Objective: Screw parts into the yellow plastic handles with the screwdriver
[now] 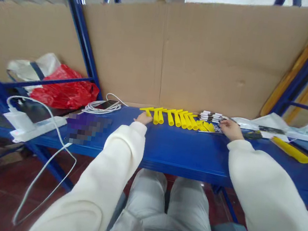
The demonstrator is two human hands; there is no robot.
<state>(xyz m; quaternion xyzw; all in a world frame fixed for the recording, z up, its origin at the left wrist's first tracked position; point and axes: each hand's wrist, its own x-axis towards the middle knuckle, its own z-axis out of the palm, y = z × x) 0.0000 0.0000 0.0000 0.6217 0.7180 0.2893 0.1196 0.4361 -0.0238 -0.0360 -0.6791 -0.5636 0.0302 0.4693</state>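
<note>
Several yellow T-shaped plastic parts (178, 117) lie in a row on the blue shelf (183, 150), against the cardboard backing. My left hand (143, 118) rests at the left end of the row, its fingers curled around the leftmost yellow part (147, 110). My right hand (230, 128) sits at the right end, fingertips touching a pile of small dark metal bits (217, 128) beside a stack of black-and-white strips (210, 116). Both arms wear cream sleeves.
A phone with a coiled white cable (102, 106) lies left of the row. Further left are a red bag (66, 89), a white bag and a white power strip (33, 125). A yellow tube (291, 150) and papers lie at the right. Blue rack posts flank the shelf.
</note>
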